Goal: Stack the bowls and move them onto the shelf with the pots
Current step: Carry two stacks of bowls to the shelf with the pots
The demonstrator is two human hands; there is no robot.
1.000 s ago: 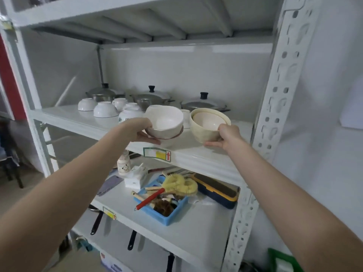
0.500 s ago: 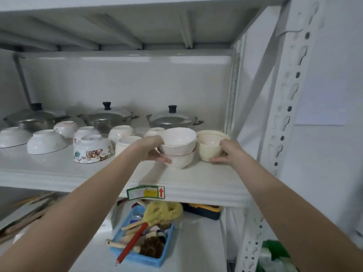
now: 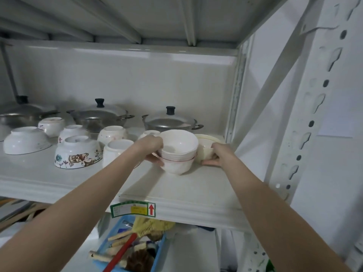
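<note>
A stack of white bowls (image 3: pixel 177 154), the lower one red-rimmed, rests on the white shelf (image 3: pixel 186 191) in front of the rightmost pot (image 3: pixel 170 122). My left hand (image 3: pixel 152 150) grips the stack's left side. Touching the stack on the right stands a cream bowl (image 3: pixel 206 148), and my right hand (image 3: pixel 219 155) holds its right wall near the shelf's corner post. Two more lidded pots, one in the middle (image 3: pixel 100 116) and one at the left edge (image 3: pixel 21 114), stand along the back.
Several upturned white bowls, one with a floral pattern (image 3: pixel 77 154), fill the shelf's left half. The perforated upright (image 3: pixel 306 114) closes the right side. Below, a blue bin (image 3: pixel 157 252) holds brushes and a red-handled tool.
The view has come closer to the shelf. Both hands have pushed the bowl stack and the cream bowl deeper in, toward the right rear corner, and the stack now sits down on the shelf.
</note>
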